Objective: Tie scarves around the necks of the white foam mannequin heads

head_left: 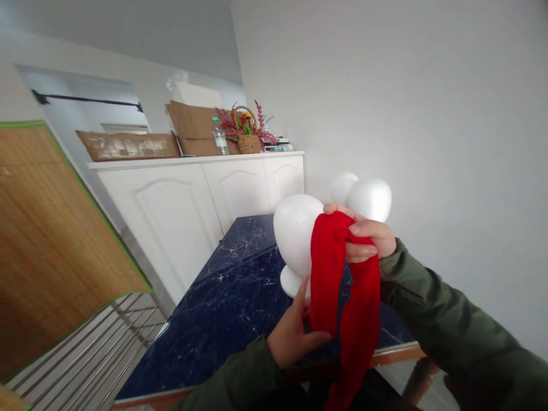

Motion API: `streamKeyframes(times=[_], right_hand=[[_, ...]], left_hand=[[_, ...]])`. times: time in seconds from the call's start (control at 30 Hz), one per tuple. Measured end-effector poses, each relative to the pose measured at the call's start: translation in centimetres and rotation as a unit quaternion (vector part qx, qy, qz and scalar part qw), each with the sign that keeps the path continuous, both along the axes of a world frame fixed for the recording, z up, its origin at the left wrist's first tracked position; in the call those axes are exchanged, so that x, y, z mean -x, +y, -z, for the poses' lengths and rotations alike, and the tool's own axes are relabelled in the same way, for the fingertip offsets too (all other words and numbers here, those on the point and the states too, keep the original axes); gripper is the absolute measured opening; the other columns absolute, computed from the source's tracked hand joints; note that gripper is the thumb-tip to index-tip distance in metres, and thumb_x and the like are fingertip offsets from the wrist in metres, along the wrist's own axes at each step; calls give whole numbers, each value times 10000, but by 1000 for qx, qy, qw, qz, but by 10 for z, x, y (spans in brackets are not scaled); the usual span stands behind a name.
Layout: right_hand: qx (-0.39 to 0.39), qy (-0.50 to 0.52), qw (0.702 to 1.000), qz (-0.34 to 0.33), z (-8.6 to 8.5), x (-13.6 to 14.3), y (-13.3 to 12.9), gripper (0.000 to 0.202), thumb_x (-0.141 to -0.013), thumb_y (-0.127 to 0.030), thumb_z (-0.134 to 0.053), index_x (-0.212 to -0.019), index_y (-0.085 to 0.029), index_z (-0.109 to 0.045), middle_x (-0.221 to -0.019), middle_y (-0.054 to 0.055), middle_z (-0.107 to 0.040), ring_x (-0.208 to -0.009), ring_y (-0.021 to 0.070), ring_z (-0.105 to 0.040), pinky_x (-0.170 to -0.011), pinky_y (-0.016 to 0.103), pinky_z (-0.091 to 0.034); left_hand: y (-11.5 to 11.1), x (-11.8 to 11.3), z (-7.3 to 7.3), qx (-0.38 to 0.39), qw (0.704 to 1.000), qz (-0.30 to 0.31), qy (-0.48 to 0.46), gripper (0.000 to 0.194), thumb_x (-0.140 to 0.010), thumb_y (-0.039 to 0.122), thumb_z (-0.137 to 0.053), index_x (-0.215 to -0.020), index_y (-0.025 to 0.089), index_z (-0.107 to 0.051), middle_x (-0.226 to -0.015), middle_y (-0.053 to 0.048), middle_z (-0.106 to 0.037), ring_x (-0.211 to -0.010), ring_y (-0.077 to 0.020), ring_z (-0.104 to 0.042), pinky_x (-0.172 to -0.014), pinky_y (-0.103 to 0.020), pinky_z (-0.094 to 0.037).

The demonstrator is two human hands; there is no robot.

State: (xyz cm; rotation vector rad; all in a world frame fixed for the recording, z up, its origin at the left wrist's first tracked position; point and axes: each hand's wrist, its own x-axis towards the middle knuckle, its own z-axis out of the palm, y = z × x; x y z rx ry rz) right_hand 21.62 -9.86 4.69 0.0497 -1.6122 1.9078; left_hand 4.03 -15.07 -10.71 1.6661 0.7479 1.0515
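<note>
Your left hand [293,337] pinches the red cloth [345,308] low, over the table's [222,319] near edge; your right hand [366,240] grips its top. It hangs limp. Beyond your fingers stand white foam heads [295,228], with bare tabletop to their left.

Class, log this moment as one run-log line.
left hand: holds red cloth low | right hand: grips cloth top | foam head: on table
</note>
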Motion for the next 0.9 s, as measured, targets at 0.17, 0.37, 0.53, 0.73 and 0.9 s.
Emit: streamKeyframes(times=[0.17, 0.37, 0.53, 0.73, 0.9], right_hand=[[39, 12, 997, 66, -3, -2, 22, 385, -670, -171, -477, -1048, -238, -466, -555, -101, -465, -307, -15, -134, -294, 97, -115], [107, -21, 980, 167, 9, -31, 51, 324, -640, -114, -502, -950, -206, -522, -647, -65, -515, -351, -14, -184, -318, 107, -104], [49, -98, 976, 189, -8, -31, 86, 368, -607, -59, -560, -953, -175, -509, -528, -82, -428, -358, 3, -225, -336, 116, -135], [-113, -113, 867, 472, -67, 11, 170, 328, -698, -66, -471, -1019, -137, -478, -509, -85, -412, -397, 20, -326, -374, 122, -249], [-161, -286, 748, 577, -28, 27, 211, 131, -745, -179, -537, -801, -67, -574, -564, -22, -519, -489, 61, -457, -499, 195, -396]], left_hand=[[15, 26, -10, 8, 993, -90, 70, 268, -791, 343, -473, -850, 125, -618, -759, -49, -644, -700, -182, -570, -655, -290, -437], [17, 79, -42, 88, 972, -158, -153, 124, -761, 254, -525, -755, 138, -567, -660, -12, -622, -547, -112, -562, -565, -235, -457], [26, 119, -96, 186, 912, 95, -353, 195, -785, 188, -440, -596, 140, -459, -355, 103, -358, -220, -6, -255, -322, -148, -327], [110, 126, -175, -19, 841, -43, -540, 187, -877, 172, -308, -849, 104, -481, -499, 77, -472, -441, -3, -445, -592, -142, -433], [185, 122, -149, 32, 836, -140, -530, 292, -883, 138, -229, -696, 142, -454, -524, 43, -521, -526, -37, -489, -602, -167, -425]])
